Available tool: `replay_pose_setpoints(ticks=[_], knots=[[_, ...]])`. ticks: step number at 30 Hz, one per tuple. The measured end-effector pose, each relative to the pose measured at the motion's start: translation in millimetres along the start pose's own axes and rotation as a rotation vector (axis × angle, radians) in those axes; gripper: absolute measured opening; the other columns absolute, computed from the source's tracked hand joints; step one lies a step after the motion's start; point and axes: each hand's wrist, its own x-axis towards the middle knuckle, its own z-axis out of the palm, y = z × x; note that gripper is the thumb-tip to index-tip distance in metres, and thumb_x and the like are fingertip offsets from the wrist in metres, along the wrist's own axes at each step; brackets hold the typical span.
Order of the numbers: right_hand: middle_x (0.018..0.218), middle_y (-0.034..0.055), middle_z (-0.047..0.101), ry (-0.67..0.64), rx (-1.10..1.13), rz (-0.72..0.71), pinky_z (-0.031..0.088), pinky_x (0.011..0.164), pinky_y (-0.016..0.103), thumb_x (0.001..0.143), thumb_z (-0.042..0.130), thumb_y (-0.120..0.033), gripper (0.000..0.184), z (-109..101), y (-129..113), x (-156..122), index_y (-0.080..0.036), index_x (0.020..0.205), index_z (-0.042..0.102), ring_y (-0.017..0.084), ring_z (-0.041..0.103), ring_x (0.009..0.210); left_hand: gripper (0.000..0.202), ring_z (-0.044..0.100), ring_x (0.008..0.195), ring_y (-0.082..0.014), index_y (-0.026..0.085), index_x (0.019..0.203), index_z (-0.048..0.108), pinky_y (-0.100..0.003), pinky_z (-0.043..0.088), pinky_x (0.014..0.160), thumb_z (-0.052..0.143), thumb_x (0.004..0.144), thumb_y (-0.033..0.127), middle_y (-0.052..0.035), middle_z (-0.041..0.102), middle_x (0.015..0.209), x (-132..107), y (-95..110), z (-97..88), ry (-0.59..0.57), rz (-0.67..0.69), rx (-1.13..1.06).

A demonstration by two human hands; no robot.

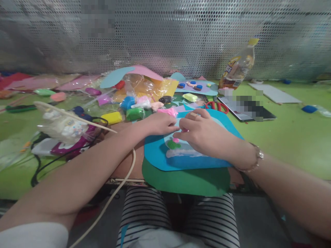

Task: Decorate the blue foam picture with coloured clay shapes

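A blue card [155, 153] lies on the bench [289, 141] directly in front of the person, its lower part overlapping a green card [186, 181] that juts past the bench's near edge. On the blue card's pale middle sit a green patch [173, 144] with a pink dot [176, 140] at its top and, below, a whitish strip [181, 152]; deeper blue lies under that strip.

The right hand [204, 132] is over the card, fingers curled, with a scrap of pink at the fingertips; it may be pinched there, but the fingers hide too much to tell. The left hand [161, 123] reaches in over the card's left side, fingers bent and near those of the right; whether it grips anything cannot be told. A bracelet [258, 156] circles the right wrist.

Just beyond the left hand lies a pink lump [168, 112], with green [135, 113] and yellow packets [112, 117] to its left. Red-handled scissors [222, 106] lie past the card's far edge, beside a dark-screened device [234, 108]. A tilted bottle [239, 65] with a yellow cap is farther back. At left, a wrapped white figure [66, 125] lies near a cream cord [131, 165]. Perforated metal [165, 41] rises behind everything.
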Motion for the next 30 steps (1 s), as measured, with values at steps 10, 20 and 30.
replay_pose_setpoints(ticks=[10, 20, 30], knots=[[0.081, 0.0043, 0.053, 0.002, -0.015, -0.014, 0.024, 0.084, 0.039, 0.089, 0.045, -0.011, 0.029, 3.6, 0.4, 0.3, -0.025, 0.090, 0.070, 0.019, 0.045, 0.083, 0.031, 0.051, 0.061, -0.0139, 0.017, 0.076, 0.059, -0.026, 0.024, 0.049, 0.039, 0.086, 0.038, -0.0040, 0.063, 0.073, 0.5, -0.2, 0.8, -0.012, 0.001, 0.023], [0.084, 0.0047, 0.054, -0.022, 0.013, -0.009, 0.024, 0.085, 0.039, 0.089, 0.044, -0.011, 0.029, 2.6, 1.0, 0.0, -0.025, 0.092, 0.070, 0.019, 0.045, 0.083, 0.033, 0.052, 0.063, -0.0145, 0.017, 0.077, 0.060, -0.026, 0.025, 0.050, 0.038, 0.086, 0.039, -0.0040, 0.063, 0.073, 2.1, -2.7, 2.5, -0.012, 0.017, 0.018], [0.082, 0.0047, 0.053, -0.035, 0.008, -0.024, 0.024, 0.086, 0.040, 0.087, 0.045, -0.009, 0.031, 2.5, 1.9, -0.3, -0.025, 0.092, 0.070, 0.019, 0.045, 0.083, 0.030, 0.053, 0.063, -0.0148, 0.017, 0.078, 0.061, -0.026, 0.025, 0.050, 0.040, 0.085, 0.037, -0.0044, 0.064, 0.075, 1.3, -0.9, 1.4, -0.020, 0.008, 0.018]])
